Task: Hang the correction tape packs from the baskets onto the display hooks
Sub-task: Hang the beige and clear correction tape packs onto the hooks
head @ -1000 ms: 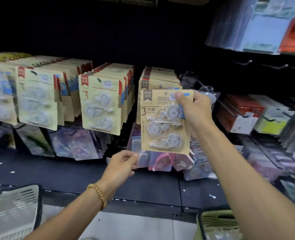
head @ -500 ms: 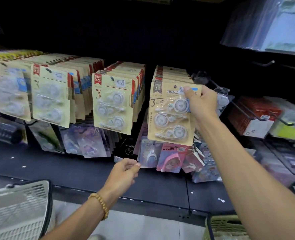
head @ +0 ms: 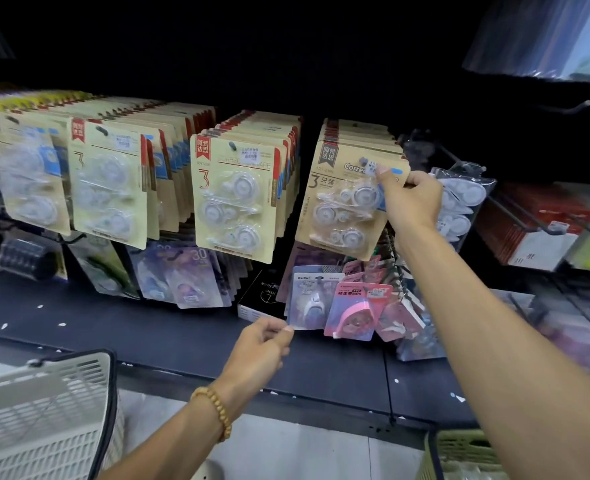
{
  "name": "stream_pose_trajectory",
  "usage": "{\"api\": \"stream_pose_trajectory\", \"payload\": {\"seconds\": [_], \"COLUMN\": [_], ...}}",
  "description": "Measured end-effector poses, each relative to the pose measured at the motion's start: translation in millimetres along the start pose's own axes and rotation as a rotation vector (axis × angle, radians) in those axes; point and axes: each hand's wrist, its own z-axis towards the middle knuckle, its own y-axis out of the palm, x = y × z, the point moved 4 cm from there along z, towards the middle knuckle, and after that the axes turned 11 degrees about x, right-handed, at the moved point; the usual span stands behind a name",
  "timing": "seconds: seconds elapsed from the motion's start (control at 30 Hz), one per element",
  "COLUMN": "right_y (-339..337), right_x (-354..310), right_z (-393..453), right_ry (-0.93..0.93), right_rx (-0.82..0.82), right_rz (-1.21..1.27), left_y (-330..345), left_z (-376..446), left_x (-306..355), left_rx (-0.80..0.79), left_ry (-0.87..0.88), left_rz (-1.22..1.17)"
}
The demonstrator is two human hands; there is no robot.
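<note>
A person's right hand (head: pixel 412 199) grips the upper right corner of a correction tape pack (head: pixel 347 202), thumb on the front of the card and fingers curled behind it, holding it at the front of the rightmost row of matching packs (head: pixel 359 135) on the display hooks. The card's hang hole sits just left of the thumb; whether it is fully on the hook cannot be told. To the left of that hand hang three more rows of the same three-piece packs (head: pixel 232 199). Below the held pack, the left hand (head: pixel 264 344), a beaded bracelet (head: pixel 217 412) on its wrist, is loosely curled with thumb and forefinger meeting beside the lower corner of a small blue-and-white pack (head: pixel 312 299); whether they pinch that card cannot be told. A pink pack (head: pixel 355 311) hangs just right of it. A white basket (head: pixel 40 417) sits below and left of the left hand, and a green basket (head: pixel 459 452) lies under the right forearm, both in front of the dark shelf (head: pixel 168 334).
</note>
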Motion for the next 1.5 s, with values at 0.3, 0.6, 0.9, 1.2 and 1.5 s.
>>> {"api": "stream_pose_trajectory", "payload": {"seconds": [0.3, 0.6, 0.9, 1.2, 1.5], "right_y": [-61.5, -211.8, -413.4, -459.6, -468.2], "right_x": [28.0, 157.0, 270.0, 383.7, 422.9], "right_z": [-37.7, -86.0, -157.6, -183.7, -197.6], "right_ry": [-0.061, 0.179, 0.549, 0.68, 0.76], "right_rx": [-0.046, -0.03, 0.152, -0.311, -0.585], "right_rz": [-0.101, -0.237, -0.502, -0.671, -0.967], "left_y": [17.9, 72.0, 225.5, 372.1, 406.2], "left_z": [-17.1, -48.9, -100.1, -130.7, -124.2], "left_x": [-11.0, -50.3, -82.0, -192.8, -248.8], "left_rx": [-0.061, -0.257, -0.661, -1.061, -1.044], "left_ry": [0.006, 0.006, 0.32, 0.265, 0.047], "left_rz": [0.055, 0.274, 0.536, 1.034, 1.198]}}
